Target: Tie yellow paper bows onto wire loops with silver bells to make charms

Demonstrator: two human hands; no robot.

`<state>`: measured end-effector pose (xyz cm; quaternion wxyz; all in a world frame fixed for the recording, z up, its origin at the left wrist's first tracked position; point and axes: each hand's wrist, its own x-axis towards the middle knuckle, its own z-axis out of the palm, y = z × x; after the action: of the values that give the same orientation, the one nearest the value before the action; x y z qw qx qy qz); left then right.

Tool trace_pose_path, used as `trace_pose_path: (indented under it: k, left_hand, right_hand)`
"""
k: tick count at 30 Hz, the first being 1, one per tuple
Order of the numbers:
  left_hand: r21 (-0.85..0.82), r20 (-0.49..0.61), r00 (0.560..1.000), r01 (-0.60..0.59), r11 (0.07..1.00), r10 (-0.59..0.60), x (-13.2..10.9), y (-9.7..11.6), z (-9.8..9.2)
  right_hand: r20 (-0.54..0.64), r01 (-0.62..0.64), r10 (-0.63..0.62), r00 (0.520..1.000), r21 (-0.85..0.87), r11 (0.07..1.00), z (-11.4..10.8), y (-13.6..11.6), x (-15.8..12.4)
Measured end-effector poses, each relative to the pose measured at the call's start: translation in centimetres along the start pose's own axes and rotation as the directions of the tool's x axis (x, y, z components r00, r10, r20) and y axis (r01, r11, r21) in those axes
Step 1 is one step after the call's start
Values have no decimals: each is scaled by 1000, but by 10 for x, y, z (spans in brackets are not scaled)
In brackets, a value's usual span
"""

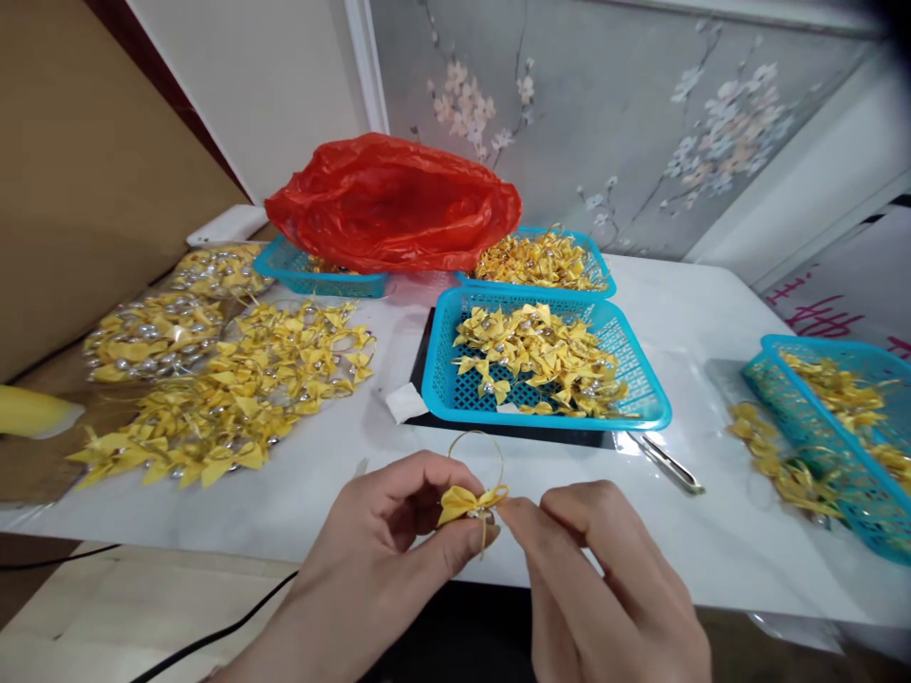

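Note:
My left hand (388,541) pinches a small yellow ribbon bow (466,503) with a thin gold loop rising from it. My right hand (604,569) is closed beside it, its fingertips touching the bow's right wing. Both hands hover over the near edge of the white table (712,313). Just beyond them sits a blue basket (644,375) holding several yellow bows with beads.
A pile of loose yellow bows (234,389) lies at the left, with bagged bows (146,332) behind it. A red plastic bag (391,204) covers another blue basket (285,266). More baskets stand at the back (598,256) and right (783,389). Metal tweezers (673,465) lie near the middle basket.

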<state>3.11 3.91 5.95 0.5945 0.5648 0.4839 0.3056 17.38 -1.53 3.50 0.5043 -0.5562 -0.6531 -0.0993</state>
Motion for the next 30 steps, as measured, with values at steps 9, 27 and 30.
trace_pose_path:
  k: [9,27,30]
  left_hand:
    - [339,-153,933,-259,904,325,-1,-5,5]
    - [515,-47,790,-505,693,611,-5,-15,-3]
    - [590,-34,720,-546,595,694,-5,-15,-1]
  right_hand:
    - [164,-58,60,985,-14,998,-9,0,-6]
    - [224,-262,242,944,62,963,-12,-1,-6]
    - [207,-248,237,949,28,968,-11,-1,-6]
